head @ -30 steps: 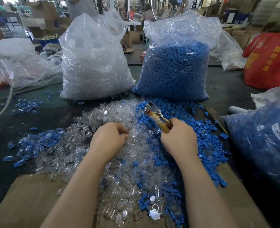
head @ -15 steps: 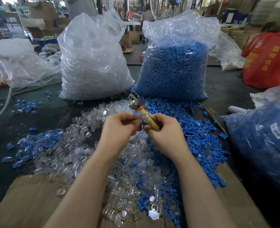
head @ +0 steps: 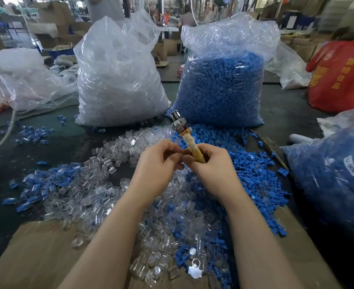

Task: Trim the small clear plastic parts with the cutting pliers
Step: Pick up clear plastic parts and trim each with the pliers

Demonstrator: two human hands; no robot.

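Nearest to me a flat brown cardboard sheet [head: 36, 257] lay on the dark worktop [head: 286, 113], and a heap of small clear plastic parts [head: 92, 184] spread over its far edge and onward across the worktop, mixed with small blue plastic parts [head: 253, 170] that lay thickest on the right. A white tag-shaped piece with a ring [head: 194, 268] sat among the near clear ones.

Above the heap my two hands met. My left hand [head: 157, 163] had its fingers curled inward, fingertips pinched together against my right thumb; I could not tell whether a clear part was between them, since the fingers hid that spot. My right hand [head: 211, 165] gripped the yellow-wrapped handles of the cutting pliers [head: 184, 132], whose metal head pointed up and away from me, tilted a little left. Whether the blades stood apart I could not tell, as the head was blurred.

To my right bulged a clear plastic bag of blue parts with a white label [head: 338, 174]. Beyond the heap two big clear plastic sacks stood side by side: the left sack full of clear parts [head: 117, 80], the right sack full of blue parts [head: 224, 84]. Farther right sat a red bag with yellow print [head: 342, 74].
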